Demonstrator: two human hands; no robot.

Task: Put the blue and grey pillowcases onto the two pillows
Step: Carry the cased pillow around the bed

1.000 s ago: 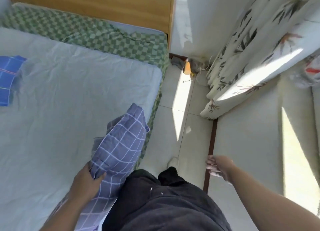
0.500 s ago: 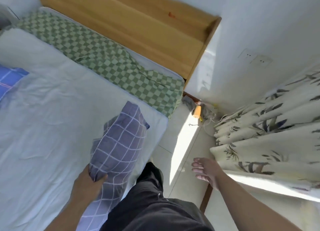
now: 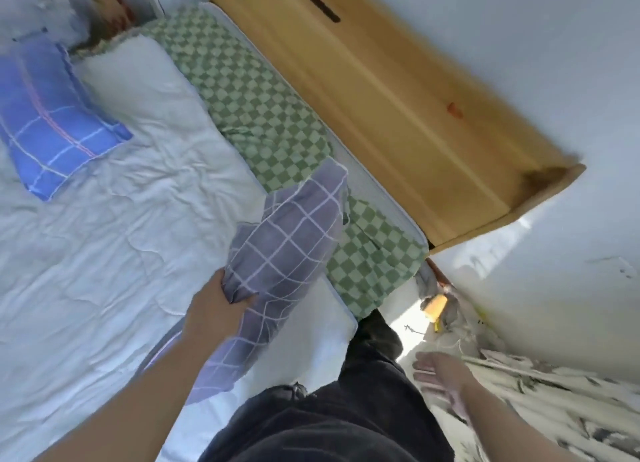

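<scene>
Grey cloth with a grid of thin pale lines covers the pillow (image 3: pixel 287 240) that my left hand (image 3: pixel 216 309) holds. My fingers and thumb are curled into a fold of the cloth at its near half. The pillow is filled out and plump, standing tilted above the near edge of the bed, its far corner over the green checked sheet (image 3: pixel 249 94). Its lower end hangs down beside my forearm.

Blue cloth with white and pink lines covers the second pillow (image 3: pixel 52 115). It lies flat at the far left of the bed, on the white quilt (image 3: pixel 114 240), well apart from the grey one.

My right hand (image 3: pixel 441 375) is off the bed, over the floor beside the patterned curtain (image 3: pixel 554 402). Its fingers are straight and spread, holding nothing.

Count:
- Pillows in view: two, one grey and one blue.
- Hands: two, one gripping and one free.
- Quilt: one, creased.
- Checked sheet: one, along the wooden headboard (image 3: pixel 415 91).

My dark trousers (image 3: pixel 329 420) fill the lower centre. An orange object (image 3: pixel 435 307) lies on the floor near the corner; I cannot tell what it is.
</scene>
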